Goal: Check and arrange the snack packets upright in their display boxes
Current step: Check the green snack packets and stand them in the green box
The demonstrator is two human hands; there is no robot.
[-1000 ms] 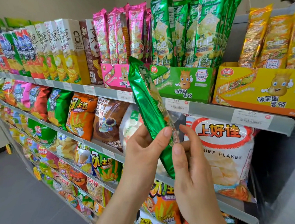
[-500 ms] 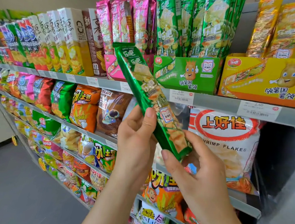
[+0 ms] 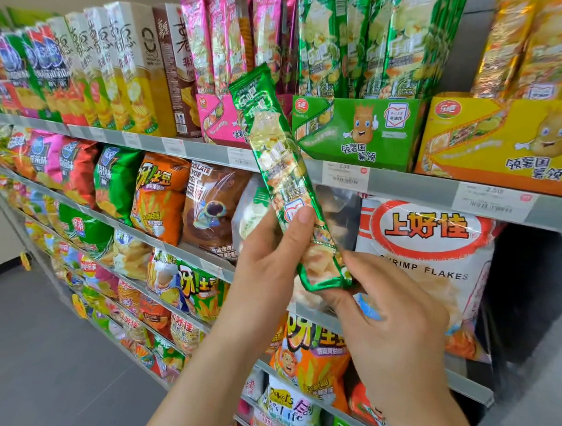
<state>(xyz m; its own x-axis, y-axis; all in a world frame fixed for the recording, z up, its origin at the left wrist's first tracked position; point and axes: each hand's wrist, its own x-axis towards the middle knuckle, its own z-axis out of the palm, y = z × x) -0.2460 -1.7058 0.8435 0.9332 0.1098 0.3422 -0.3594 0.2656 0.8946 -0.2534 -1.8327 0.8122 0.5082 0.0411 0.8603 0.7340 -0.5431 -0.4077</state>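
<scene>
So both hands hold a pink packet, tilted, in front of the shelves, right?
Not quite: the packet is green, not pink. The head view shows the left hand and right hand holding it tilted in front of the shelves.

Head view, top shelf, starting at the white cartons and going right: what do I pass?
white cartons, brown carton, pink display box, green display box, yellow display box

Bright, diffuse light, no hard shadows; only dark patch is mid right of frame, beside shrimp flakes bag (image 3: 427, 258). Foil glare on green packet (image 3: 285, 179) at center. Slight motion blur overall, price tags (image 3: 344, 177) unreadable; wide-angle bends shelves (image 3: 409, 189) twd frame edges.
</scene>
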